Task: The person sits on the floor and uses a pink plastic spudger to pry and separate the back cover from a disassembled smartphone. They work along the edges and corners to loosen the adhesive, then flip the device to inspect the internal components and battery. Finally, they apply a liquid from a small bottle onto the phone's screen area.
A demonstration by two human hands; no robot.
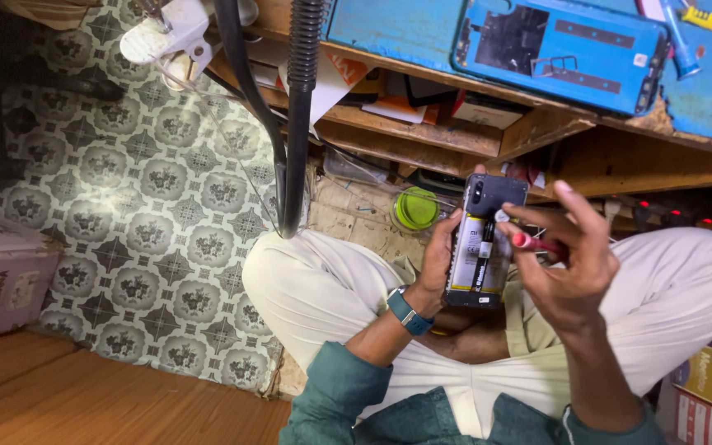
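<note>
The person is sitting cross-legged on the floor, and the left hand [438,255] is gripping an opened smartphone [484,243] from its left side, with the fingers wrapped around the edge. The phone is being held above the lap with its back cover removed, so the battery [473,251] and the black top part are facing up toward the camera; this way the inside is easy to reach. The right hand [570,264] is holding a small red-handled screwdriver [529,241] pinched between the thumb and fingers, and its tip is pointing to the upper right area of the phone, near the board. I cannot tell if the tip is touching a screw.

A blue wristband [405,311] is sitting on the left wrist. Just above the hands, a low wooden bench [537,124] is carrying a blue phone frame [562,49] lying flat. A green round lid [416,208] is lying on the floor near the knee, and a black flexible hose [298,115] is hanging down at the left.
</note>
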